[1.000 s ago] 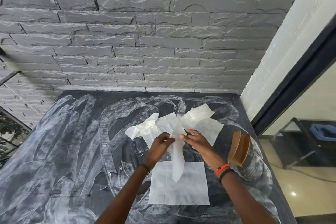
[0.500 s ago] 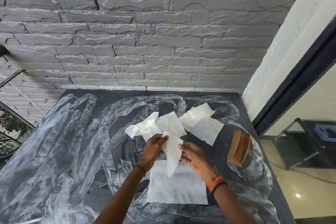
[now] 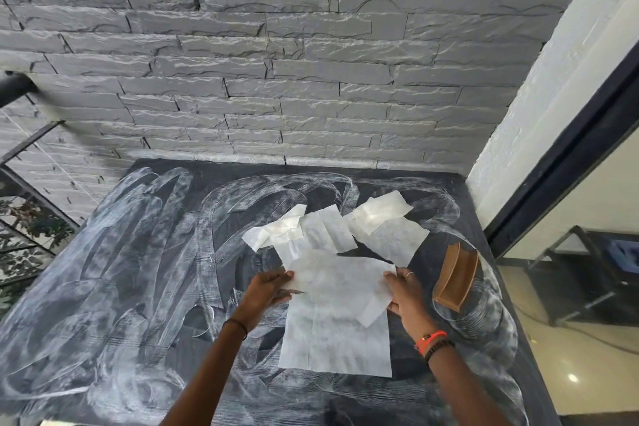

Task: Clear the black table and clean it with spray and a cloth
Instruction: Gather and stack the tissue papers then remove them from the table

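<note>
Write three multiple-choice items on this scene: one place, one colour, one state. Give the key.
1. Where on the table is the brown holder? A. left edge B. right edge C. centre
2. What colour are the sheets? A. blue B. yellow C. white
3. In what state is the top sheet? A. pinched at both ends B. lying untouched C. balled up
Key: 1 B, it stands by the right edge. 2 C, every sheet is white. 3 A, the left grip and right grip each pinch an end.
</note>
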Motion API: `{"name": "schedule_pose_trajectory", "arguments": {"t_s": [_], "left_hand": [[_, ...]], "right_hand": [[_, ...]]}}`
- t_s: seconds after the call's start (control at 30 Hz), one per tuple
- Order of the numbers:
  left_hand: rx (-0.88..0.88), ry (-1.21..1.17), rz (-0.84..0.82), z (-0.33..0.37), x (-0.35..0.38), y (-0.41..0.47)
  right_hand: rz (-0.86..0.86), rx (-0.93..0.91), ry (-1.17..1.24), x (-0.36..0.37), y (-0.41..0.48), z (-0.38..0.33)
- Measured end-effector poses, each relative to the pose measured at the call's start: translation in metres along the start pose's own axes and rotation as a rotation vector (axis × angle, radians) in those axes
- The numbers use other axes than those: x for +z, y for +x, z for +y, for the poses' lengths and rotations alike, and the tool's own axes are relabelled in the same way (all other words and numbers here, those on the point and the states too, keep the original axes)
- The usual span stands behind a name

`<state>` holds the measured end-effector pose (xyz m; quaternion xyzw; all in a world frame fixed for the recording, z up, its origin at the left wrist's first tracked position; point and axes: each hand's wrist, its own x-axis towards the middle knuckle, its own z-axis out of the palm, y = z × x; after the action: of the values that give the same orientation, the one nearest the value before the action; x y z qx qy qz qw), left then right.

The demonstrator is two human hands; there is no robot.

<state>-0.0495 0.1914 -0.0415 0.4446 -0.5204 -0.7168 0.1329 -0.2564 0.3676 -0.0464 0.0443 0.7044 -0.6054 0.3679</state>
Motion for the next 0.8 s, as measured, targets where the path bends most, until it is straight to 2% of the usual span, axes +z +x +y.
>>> {"name": "schedule_pose_trajectory", "arguments": {"t_s": [0.2, 0.33, 0.43, 0.63, 0.8], "left_hand": [[-0.033, 0.223, -0.028, -0.025, -0.022, -0.016], [-0.058, 0.439, -0.041, -0.051, -0.027, -0.019], [-0.103, 0.449, -0.030, -0.060, -0.022, -0.025], [-0.077, 0.413, -0.049, -0.055, -0.024, -0.033], [-0.069, 0.392, -0.139, -0.053, -0.026, -0.041]], "right_hand": [[-0.006, -0.052, -0.252, -0.008, 0.000, 0.020], [-0.055, 0.003, -0.288, -0.008, -0.007, 0.036], [-0.092, 0.018, -0.318, -0.012, -0.007, 0.047], [-0.049, -0.103, -0.356, -0.019, -0.012, 0.048], [-0.050, -0.163, -0.385, -0.027, -0.017, 0.049]]}}
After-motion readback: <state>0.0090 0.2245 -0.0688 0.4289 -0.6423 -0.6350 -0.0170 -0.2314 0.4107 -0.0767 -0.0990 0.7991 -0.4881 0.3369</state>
